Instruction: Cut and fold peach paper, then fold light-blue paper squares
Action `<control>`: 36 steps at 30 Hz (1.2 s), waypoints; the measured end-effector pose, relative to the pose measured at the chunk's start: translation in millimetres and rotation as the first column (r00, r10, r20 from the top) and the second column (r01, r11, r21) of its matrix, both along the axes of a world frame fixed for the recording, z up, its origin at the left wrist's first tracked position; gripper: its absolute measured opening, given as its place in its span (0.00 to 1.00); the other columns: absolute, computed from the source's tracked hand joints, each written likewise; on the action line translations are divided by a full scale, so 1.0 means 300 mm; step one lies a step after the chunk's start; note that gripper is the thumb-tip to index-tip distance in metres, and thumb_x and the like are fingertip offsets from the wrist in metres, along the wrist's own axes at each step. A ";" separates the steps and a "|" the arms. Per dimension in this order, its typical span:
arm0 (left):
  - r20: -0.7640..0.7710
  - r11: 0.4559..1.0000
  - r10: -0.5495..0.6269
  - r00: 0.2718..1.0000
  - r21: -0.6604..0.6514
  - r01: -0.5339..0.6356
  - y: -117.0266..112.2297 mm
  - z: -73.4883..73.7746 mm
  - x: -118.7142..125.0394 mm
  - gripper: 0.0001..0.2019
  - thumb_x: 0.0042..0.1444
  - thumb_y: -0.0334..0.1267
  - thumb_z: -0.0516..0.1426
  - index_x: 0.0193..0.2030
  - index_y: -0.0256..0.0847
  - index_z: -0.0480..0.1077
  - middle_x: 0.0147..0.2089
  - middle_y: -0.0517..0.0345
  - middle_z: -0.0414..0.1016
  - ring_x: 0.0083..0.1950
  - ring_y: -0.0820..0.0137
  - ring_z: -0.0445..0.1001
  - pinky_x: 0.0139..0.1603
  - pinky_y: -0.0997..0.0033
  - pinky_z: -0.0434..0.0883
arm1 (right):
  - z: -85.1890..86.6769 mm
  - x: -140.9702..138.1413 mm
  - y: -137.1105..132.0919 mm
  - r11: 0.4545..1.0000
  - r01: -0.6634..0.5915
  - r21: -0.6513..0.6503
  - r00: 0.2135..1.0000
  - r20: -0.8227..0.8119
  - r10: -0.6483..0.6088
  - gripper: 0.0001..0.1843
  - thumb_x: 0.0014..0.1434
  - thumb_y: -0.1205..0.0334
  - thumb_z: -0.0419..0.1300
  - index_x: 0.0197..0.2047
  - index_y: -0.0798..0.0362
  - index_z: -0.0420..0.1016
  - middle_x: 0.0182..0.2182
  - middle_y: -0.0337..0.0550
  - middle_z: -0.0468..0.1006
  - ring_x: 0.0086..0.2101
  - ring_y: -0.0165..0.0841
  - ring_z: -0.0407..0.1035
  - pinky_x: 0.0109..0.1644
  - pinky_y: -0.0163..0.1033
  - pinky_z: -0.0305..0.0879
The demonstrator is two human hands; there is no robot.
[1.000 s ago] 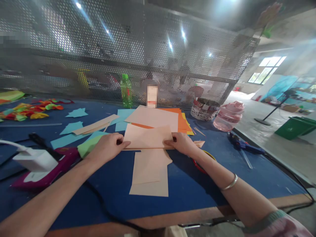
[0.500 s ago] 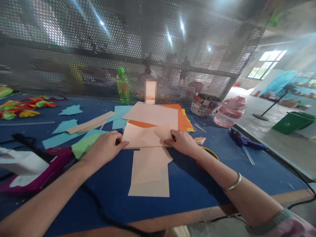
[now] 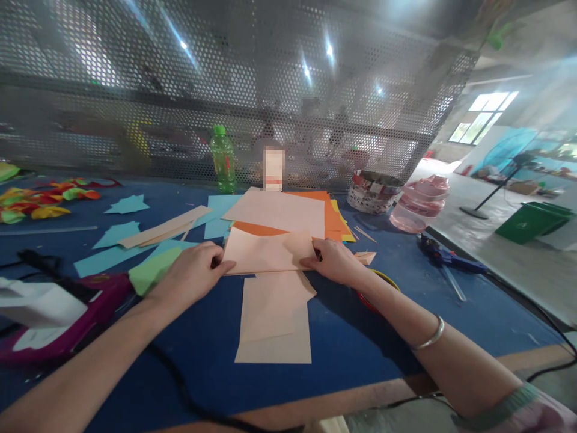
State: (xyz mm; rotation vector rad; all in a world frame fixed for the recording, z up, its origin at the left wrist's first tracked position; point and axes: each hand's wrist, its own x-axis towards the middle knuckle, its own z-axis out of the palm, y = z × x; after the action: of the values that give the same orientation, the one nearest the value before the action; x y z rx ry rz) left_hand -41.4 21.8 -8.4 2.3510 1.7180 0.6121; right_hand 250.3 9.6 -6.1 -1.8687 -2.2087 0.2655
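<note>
Left hand (image 3: 187, 273): is pinching the left end of the folded peach card (image 3: 268, 252), fingers closed on its edge.
Right hand (image 3: 333, 263): is gripping the card's right end the same way.
Card: is lying mid-worktop (image 3: 202, 376), its far edge overlapping stacked orange sheets (image 3: 333, 219).
Nearby: loose peach sheets (image 3: 274, 331) are lying toward the worktop's near edge, light-blue paper cutouts (image 3: 126, 205) are scattered toward its left side, and a blue glue gun (image 3: 444, 255) is lying by its right edge.
</note>
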 end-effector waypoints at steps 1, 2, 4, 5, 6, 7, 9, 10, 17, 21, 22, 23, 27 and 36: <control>-0.017 1.000 0.005 1.000 -0.010 -0.005 -0.001 0.003 0.001 0.15 0.53 0.48 0.54 0.20 0.45 0.60 0.27 0.55 0.68 0.29 0.63 0.67 0.32 0.64 0.58 | 0.001 0.000 0.000 1.000 -0.003 -0.004 1.000 0.001 0.003 0.13 0.60 0.53 0.64 0.31 0.53 0.72 0.31 0.46 0.79 0.32 0.35 0.70 0.32 0.36 0.50; -0.033 1.000 0.007 0.999 -0.021 -0.008 -0.002 0.006 0.003 0.15 0.54 0.48 0.54 0.21 0.45 0.60 0.28 0.55 0.68 0.29 0.64 0.67 0.33 0.64 0.59 | 0.003 0.000 -0.001 1.000 -0.006 -0.006 1.000 0.005 0.006 0.13 0.60 0.53 0.63 0.31 0.53 0.72 0.31 0.46 0.79 0.32 0.35 0.70 0.32 0.36 0.50; -0.063 0.999 0.010 0.998 -0.038 -0.012 -0.004 0.012 0.006 0.15 0.55 0.47 0.53 0.21 0.44 0.60 0.29 0.55 0.68 0.30 0.64 0.67 0.33 0.64 0.59 | 0.005 0.000 -0.002 1.000 -0.010 -0.006 1.000 0.017 0.010 0.13 0.61 0.52 0.63 0.32 0.53 0.73 0.31 0.46 0.79 0.32 0.35 0.70 0.32 0.35 0.50; -0.073 0.999 0.009 0.997 -0.042 -0.013 -0.004 0.014 0.007 0.15 0.55 0.47 0.53 0.22 0.44 0.60 0.29 0.56 0.67 0.30 0.64 0.67 0.33 0.64 0.59 | 0.005 0.000 -0.002 1.000 -0.012 -0.004 1.000 0.025 0.012 0.14 0.61 0.51 0.63 0.32 0.53 0.73 0.32 0.46 0.79 0.33 0.35 0.70 0.32 0.35 0.50; -0.080 0.999 0.008 0.997 -0.042 -0.011 -0.004 0.014 0.008 0.15 0.55 0.47 0.53 0.22 0.44 0.60 0.29 0.56 0.67 0.30 0.65 0.67 0.33 0.65 0.59 | 0.005 0.000 -0.002 1.000 -0.010 -0.001 0.999 0.034 0.010 0.14 0.61 0.51 0.62 0.33 0.53 0.73 0.32 0.46 0.79 0.33 0.35 0.70 0.33 0.35 0.51; -0.084 0.999 0.005 0.996 -0.040 -0.008 -0.004 0.014 0.008 0.15 0.55 0.46 0.54 0.22 0.44 0.59 0.29 0.56 0.67 0.30 0.65 0.67 0.33 0.65 0.59 | 0.004 0.000 -0.002 1.000 -0.009 0.000 0.999 0.044 0.009 0.14 0.61 0.51 0.62 0.33 0.54 0.73 0.33 0.46 0.79 0.33 0.35 0.70 0.33 0.35 0.51; -0.089 0.999 -0.002 0.996 -0.032 -0.001 -0.002 0.011 0.008 0.15 0.56 0.46 0.54 0.22 0.44 0.59 0.29 0.57 0.67 0.30 0.65 0.67 0.34 0.65 0.59 | 0.002 0.000 -0.002 1.000 -0.012 0.000 0.998 0.058 0.012 0.14 0.61 0.51 0.62 0.33 0.54 0.73 0.33 0.47 0.79 0.34 0.35 0.70 0.33 0.35 0.52; -0.091 1.000 -0.007 0.996 -0.028 0.004 -0.002 0.009 0.008 0.15 0.56 0.45 0.54 0.22 0.44 0.59 0.29 0.57 0.67 0.30 0.65 0.67 0.34 0.65 0.60 | 0.000 0.001 -0.002 1.000 -0.015 0.001 0.998 0.062 0.014 0.13 0.62 0.52 0.62 0.34 0.54 0.73 0.33 0.47 0.79 0.34 0.35 0.70 0.33 0.35 0.52; -0.063 0.996 0.011 0.998 0.087 -0.005 -0.016 -0.015 0.001 0.11 0.57 0.41 0.57 0.43 0.38 0.67 0.44 0.49 0.70 0.39 0.60 0.73 0.39 0.61 0.70 | -0.005 0.007 -0.002 0.999 -0.030 0.012 0.998 0.059 0.029 0.13 0.62 0.52 0.62 0.35 0.54 0.73 0.33 0.48 0.79 0.36 0.39 0.72 0.35 0.37 0.55; -0.123 0.943 -0.150 0.981 0.280 0.180 -0.031 -0.028 0.013 0.27 0.58 0.30 0.54 0.65 0.38 0.61 0.60 0.40 0.63 0.58 0.52 0.68 0.56 0.49 0.69 | -0.022 0.016 -0.002 0.999 -0.032 0.042 0.999 -0.037 0.034 0.22 0.60 0.55 0.64 0.53 0.57 0.69 0.41 0.52 0.79 0.41 0.43 0.73 0.40 0.41 0.62; -0.158 0.921 -0.222 0.962 0.289 0.260 -0.033 -0.033 0.019 0.27 0.57 0.25 0.51 0.65 0.40 0.63 0.61 0.42 0.63 0.61 0.52 0.66 0.59 0.48 0.68 | -0.028 0.018 -0.001 0.997 -0.037 0.068 0.997 -0.072 0.042 0.29 0.59 0.55 0.65 0.60 0.57 0.64 0.45 0.54 0.78 0.43 0.44 0.73 0.43 0.43 0.64; -0.187 0.898 -0.295 0.937 0.280 0.339 -0.034 -0.040 0.024 0.29 0.56 0.21 0.48 0.63 0.42 0.66 0.61 0.43 0.64 0.61 0.54 0.65 0.60 0.49 0.68 | -0.033 0.020 -0.001 0.994 -0.042 0.105 0.994 -0.094 0.052 0.36 0.58 0.56 0.66 0.65 0.56 0.58 0.50 0.56 0.76 0.47 0.46 0.72 0.47 0.46 0.65; -0.251 0.811 -0.513 0.821 0.171 0.559 -0.032 -0.068 0.032 0.40 0.46 0.11 0.42 0.60 0.46 0.72 0.54 0.49 0.70 0.56 0.62 0.70 0.54 0.61 0.72 | -0.041 0.023 -0.001 0.949 -0.076 0.307 0.996 -0.015 0.084 0.48 0.55 0.58 0.68 0.72 0.50 0.48 0.62 0.60 0.64 0.59 0.56 0.61 0.57 0.61 0.62; -0.293 0.819 -0.500 0.815 0.147 0.555 -0.050 -0.061 0.032 0.44 0.45 0.10 0.44 0.64 0.51 0.69 0.53 0.51 0.71 0.54 0.64 0.71 0.55 0.63 0.72 | -0.043 -0.013 -0.031 0.761 -0.591 0.266 0.806 0.216 0.551 0.27 0.66 0.75 0.52 0.65 0.46 0.66 0.44 0.47 0.72 0.42 0.36 0.67 0.44 0.40 0.68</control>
State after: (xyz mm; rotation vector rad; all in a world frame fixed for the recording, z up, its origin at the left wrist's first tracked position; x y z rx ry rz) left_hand -31.8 6.7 -26.9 2.9965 0.9934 0.4490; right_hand 246.4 0.4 -19.0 -1.0244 -2.6702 -0.1207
